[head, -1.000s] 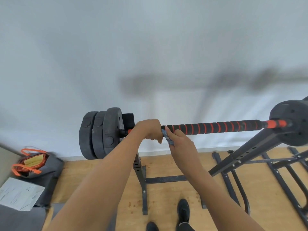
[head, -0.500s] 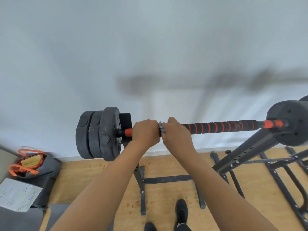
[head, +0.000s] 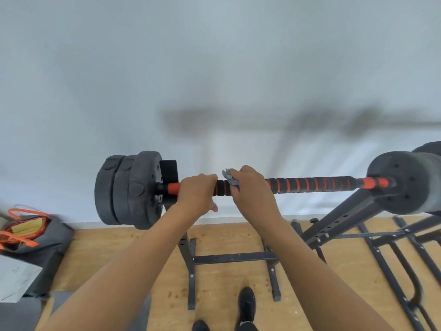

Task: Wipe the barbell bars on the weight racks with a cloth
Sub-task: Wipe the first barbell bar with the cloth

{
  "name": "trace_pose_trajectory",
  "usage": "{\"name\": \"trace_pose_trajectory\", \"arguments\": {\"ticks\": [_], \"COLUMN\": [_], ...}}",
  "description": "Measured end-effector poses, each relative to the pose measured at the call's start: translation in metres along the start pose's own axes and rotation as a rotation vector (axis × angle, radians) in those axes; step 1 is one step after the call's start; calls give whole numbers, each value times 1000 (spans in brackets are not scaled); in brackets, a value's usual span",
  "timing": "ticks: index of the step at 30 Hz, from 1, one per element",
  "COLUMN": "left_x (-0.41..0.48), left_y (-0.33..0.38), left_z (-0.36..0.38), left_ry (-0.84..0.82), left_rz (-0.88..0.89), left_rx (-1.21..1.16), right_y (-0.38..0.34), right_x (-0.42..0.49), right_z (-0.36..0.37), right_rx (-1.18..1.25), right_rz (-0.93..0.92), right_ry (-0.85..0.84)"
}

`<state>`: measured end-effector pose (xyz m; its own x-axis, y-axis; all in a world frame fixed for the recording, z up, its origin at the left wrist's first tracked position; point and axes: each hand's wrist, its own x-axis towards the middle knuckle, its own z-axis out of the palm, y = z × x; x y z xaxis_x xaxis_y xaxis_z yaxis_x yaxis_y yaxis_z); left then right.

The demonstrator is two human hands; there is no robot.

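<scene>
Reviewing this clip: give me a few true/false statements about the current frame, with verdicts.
1. The left hand grips the barbell bar near the weight plates. True.
2. The right hand holds a cloth on the bar. True.
3. The cloth is orange. False: it is grey.
4. The bar lies on the floor. False: it rests on the rack.

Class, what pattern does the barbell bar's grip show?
Black with orange spiral stripes on the barbell bar, seen in the head view.
</scene>
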<state>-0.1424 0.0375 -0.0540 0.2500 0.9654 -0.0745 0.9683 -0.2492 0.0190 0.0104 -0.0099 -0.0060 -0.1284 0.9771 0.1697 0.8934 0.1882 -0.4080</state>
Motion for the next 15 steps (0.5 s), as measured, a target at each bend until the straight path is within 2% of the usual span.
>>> {"name": "trace_pose_trajectory", "arguments": {"ticks": [3,6,8,11,15], "left_x": [-2,4,7,17,32], "left_y": [7,13,11,6,0], "left_z": [7,3,-3,-15,-24], "left_ry": [138,128,28,-209,-444], "left_rz": [-32,-85,-74,-46,-21], "left_rx": [76,109,82,13,-63], "right_y": [-6,-12,-12,-10,1], "right_x": [16,2,-5,-7,-31], "right_z": [11,24,22,23,34], "right_rx": [-74,-152,-172,-226,-156], "right_rz": [49,49,24,6,-23], "right_ry": [-75,-129,-158,-152,-129]}}
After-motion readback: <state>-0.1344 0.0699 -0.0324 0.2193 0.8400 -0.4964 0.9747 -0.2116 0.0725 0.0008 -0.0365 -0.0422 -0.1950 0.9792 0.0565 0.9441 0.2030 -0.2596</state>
